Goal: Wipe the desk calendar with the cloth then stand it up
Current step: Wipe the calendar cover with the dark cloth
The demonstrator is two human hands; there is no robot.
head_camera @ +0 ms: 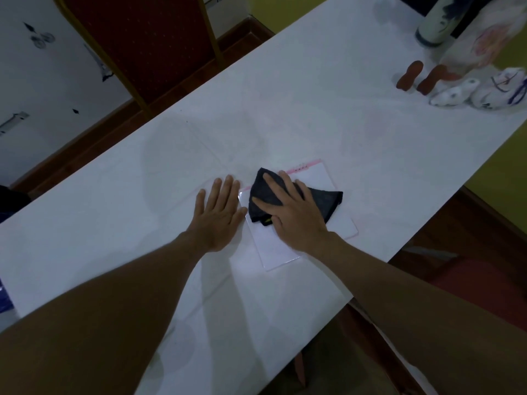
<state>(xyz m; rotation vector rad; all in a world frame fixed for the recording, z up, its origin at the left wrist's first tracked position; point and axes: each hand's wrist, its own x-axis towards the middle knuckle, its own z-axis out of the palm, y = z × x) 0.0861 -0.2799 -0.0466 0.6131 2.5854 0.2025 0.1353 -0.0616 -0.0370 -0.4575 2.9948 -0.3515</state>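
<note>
The desk calendar (316, 178) lies flat on the white table (313, 104), white with a pink edge and a spiral binding along its far side. A dark folded cloth (325, 202) rests on top of it. My right hand (291, 212) presses down flat on the cloth, fingers spread over its left half. My left hand (218, 215) lies palm down on the table at the calendar's left edge, fingers together and extended, touching or just overlapping that edge.
At the far right of the table stand a dark-and-white bottle (436, 27), a plastic bag (484, 38), two reddish-brown objects (410, 75) and white crumpled items (482, 89). A red chair (137, 38) stands beyond the table's far edge.
</note>
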